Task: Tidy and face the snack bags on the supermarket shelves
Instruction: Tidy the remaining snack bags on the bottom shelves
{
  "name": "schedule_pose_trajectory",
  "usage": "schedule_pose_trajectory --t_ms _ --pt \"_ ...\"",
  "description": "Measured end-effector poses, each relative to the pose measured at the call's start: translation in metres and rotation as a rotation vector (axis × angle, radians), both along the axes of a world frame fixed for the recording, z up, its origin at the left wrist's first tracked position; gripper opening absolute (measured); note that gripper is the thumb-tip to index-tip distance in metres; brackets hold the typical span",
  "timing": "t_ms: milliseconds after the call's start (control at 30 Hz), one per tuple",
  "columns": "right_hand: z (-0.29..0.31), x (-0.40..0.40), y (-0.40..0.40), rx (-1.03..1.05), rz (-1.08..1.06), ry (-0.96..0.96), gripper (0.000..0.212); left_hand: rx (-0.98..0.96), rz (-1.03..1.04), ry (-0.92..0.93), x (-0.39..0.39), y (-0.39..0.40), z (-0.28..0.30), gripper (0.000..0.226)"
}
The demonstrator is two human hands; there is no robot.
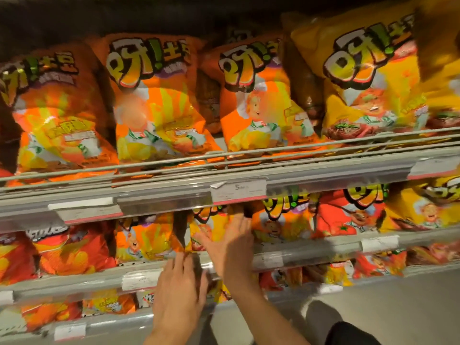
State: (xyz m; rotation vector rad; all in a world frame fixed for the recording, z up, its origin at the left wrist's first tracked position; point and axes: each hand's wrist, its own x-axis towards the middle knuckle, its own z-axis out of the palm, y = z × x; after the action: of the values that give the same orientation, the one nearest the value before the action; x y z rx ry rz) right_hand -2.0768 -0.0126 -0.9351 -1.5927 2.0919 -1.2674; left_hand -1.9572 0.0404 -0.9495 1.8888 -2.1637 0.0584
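Bag (211, 230) lies under right hand's (232, 247) straight fingers, second shelf.

Grey floor (410, 300) at lower right, white price tags (238, 192) clipped along the rails, one (70, 331) at the bottom left, dark shoe (323, 314) on the floor

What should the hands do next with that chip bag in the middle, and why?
Probably nudge the orange bag upright to face front. It sits between its neighbours, half hidden behind the right hand, whose straight fingers lie flat against it, while the left hand rests at the shelf edge below.
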Motion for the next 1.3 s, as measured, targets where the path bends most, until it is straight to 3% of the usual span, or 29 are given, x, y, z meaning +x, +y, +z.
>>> schedule_pose_trajectory --t_ms 133,200,300,467,633,700,767,833,933,1033,1133,1300 --pt "-0.001 -0.027 0.019 0.054 0.248 -0.097 0.103 0.044 0.097 0.069 -0.034 0.019 0.006 0.045" --pt "-0.002 -0.049 0.035 0.036 0.371 -0.172 0.092 0.057 0.113 0.105 -0.053 0.028 0.003 0.044" --pt "-0.005 -0.093 0.061 -0.023 0.463 -0.325 0.058 0.036 0.102 0.246 -0.089 0.036 0.001 0.037" --pt "-0.017 -0.198 0.093 -0.019 0.172 -0.384 0.016 -0.117 -0.063 0.575 -0.168 0.036 0.006 0.024" --pt "-0.017 -0.306 0.102 -0.108 -0.217 -0.402 0.023 -0.13 -0.18 0.774 -0.25 0.025 0.014 0.036" --pt "-0.012 -0.344 0.101 -0.147 -0.405 -0.251 0.032 -0.145 -0.203 0.816 -0.279 0.014 0.021 0.049" --pt "-0.01 -0.377 0.094 -0.156 -0.485 -0.14 0.065 -0.087 -0.173 0.888 -0.302 0.002 0.029 0.065" --pt "-0.005 -0.4 0.083 -0.122 -0.448 -0.167 0.103 -0.026 -0.117 0.922 -0.318 -0.013 0.034 0.074" --pt "0.008 -0.429 0.061 -0.009 -0.267 -0.342 0.135 0.028 -0.033 0.792 -0.333 -0.035 0.038 0.085" --pt "0.017 -0.452 0.046 0.055 -0.109 -0.415 0.145 0.078 0.054 0.718 -0.341 -0.048 0.041 0.088" --pt "0.02 -0.466 0.038 0.074 -0.067 -0.436 0.156 0.082 0.076 0.761 -0.34 -0.055 0.039 0.079" --pt "0.025 -0.466 0.035 0.102 -0.055 -0.423 0.151 0.132 0.009 0.86 -0.338 -0.06 0.04 0.065"
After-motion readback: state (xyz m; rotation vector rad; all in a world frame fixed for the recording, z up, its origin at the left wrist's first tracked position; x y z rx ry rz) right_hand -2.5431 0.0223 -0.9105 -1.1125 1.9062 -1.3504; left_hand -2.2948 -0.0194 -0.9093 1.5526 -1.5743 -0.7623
